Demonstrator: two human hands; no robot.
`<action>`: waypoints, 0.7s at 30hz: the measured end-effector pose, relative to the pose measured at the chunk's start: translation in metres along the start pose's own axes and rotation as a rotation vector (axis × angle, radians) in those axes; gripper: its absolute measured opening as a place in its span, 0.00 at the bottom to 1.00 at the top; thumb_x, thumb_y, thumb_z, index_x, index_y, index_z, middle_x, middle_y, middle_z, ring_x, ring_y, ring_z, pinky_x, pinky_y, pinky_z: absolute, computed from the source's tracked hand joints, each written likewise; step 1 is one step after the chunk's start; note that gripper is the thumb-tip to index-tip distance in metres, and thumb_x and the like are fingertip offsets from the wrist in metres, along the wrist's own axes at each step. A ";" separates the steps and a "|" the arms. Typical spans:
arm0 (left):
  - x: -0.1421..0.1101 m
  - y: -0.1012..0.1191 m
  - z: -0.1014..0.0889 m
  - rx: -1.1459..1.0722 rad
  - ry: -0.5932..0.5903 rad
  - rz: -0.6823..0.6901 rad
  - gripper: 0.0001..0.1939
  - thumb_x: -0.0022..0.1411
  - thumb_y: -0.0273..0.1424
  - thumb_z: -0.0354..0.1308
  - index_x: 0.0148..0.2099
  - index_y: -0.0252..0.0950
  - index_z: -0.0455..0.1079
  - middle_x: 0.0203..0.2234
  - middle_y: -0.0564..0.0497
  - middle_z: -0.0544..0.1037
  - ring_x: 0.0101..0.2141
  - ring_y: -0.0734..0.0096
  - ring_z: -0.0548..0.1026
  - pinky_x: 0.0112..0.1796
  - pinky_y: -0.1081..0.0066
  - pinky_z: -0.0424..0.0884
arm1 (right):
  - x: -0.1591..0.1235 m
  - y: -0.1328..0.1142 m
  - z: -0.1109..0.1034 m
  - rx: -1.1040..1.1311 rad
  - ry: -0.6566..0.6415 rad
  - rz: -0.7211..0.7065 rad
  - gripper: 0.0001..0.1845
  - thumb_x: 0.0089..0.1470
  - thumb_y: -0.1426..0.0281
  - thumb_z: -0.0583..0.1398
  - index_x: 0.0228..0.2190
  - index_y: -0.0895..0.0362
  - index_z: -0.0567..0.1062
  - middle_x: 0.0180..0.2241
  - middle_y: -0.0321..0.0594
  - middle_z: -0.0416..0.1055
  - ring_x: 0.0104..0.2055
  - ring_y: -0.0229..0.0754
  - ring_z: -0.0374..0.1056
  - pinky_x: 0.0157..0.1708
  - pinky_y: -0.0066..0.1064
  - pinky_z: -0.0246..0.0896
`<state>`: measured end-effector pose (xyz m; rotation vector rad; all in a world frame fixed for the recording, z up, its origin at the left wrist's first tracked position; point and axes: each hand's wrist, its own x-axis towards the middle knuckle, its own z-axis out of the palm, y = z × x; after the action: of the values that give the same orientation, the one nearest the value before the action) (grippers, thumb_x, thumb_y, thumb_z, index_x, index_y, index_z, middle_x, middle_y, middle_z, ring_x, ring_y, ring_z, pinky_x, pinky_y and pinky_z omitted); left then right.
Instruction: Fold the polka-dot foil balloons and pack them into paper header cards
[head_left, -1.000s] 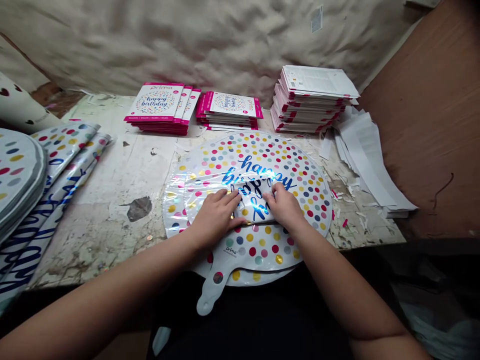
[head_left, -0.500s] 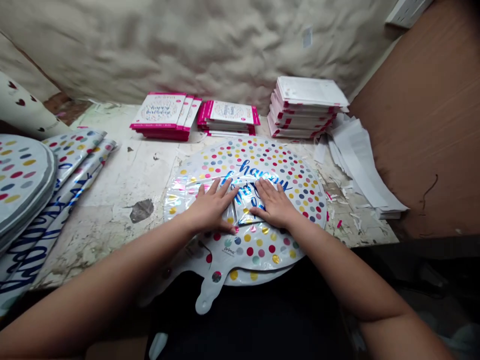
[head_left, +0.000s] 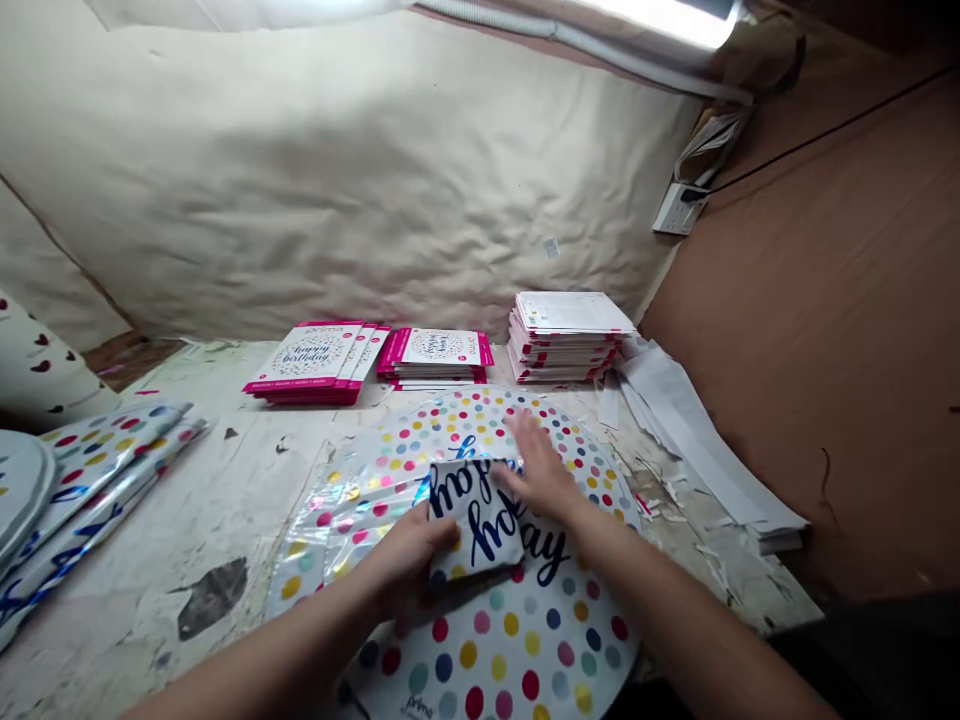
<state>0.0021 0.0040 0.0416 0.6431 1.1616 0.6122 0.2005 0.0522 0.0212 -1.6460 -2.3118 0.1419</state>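
In my left hand [head_left: 416, 550] is a folded foil balloon [head_left: 476, 525], a flat square with dark blue lettering, pinched at its left edge. My right hand [head_left: 541, 470] is raised at the square's upper right corner, fingers stretched and slightly blurred; its thumb is close to the corner, and I cannot tell whether it touches. Below both hands lies a flat round foil balloon [head_left: 510, 625], white with coloured dots and blue script, spread on the table. The held square covers part of its lettering.
Pink-edged packets lie in a left pile [head_left: 307, 365] and a middle pile [head_left: 439, 350]. A taller packet stack [head_left: 570, 335] stands right, beside white paper strips [head_left: 697, 440]. More folded balloons [head_left: 112, 480] and round ones [head_left: 22, 490] lie left on the worn table [head_left: 247, 500].
The folded balloon has come up off the round one into my left hand. My right hand has lifted from pressing flat. The view has tilted upward, showing more wall and a lamp.
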 end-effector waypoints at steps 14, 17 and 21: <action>-0.053 -0.004 -0.057 0.100 0.012 0.118 0.23 0.49 0.40 0.65 0.47 0.38 0.69 0.42 0.48 0.77 0.42 0.55 0.75 0.42 0.61 0.72 | 0.170 0.116 -0.111 -0.384 0.120 0.292 0.14 0.53 0.74 0.54 0.39 0.60 0.77 0.42 0.54 0.73 0.47 0.53 0.66 0.43 0.39 0.58; -0.050 -0.003 -0.057 0.127 0.023 0.165 0.22 0.51 0.41 0.63 0.47 0.39 0.69 0.39 0.48 0.78 0.41 0.55 0.75 0.41 0.61 0.72 | 0.164 0.118 -0.129 -0.355 0.122 0.270 0.12 0.51 0.70 0.58 0.37 0.57 0.78 0.39 0.47 0.75 0.43 0.49 0.68 0.39 0.34 0.59; -0.059 -0.003 -0.057 0.148 -0.048 0.187 0.18 0.53 0.40 0.62 0.45 0.39 0.70 0.35 0.49 0.79 0.38 0.58 0.76 0.40 0.62 0.73 | 0.123 0.086 -0.136 -0.318 0.313 0.174 0.17 0.58 0.69 0.51 0.43 0.58 0.75 0.42 0.49 0.73 0.45 0.49 0.66 0.43 0.37 0.57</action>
<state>-0.0688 -0.0331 0.0616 0.8956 1.1158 0.6691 0.2819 0.1836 0.1520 -1.8605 -2.0308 -0.4383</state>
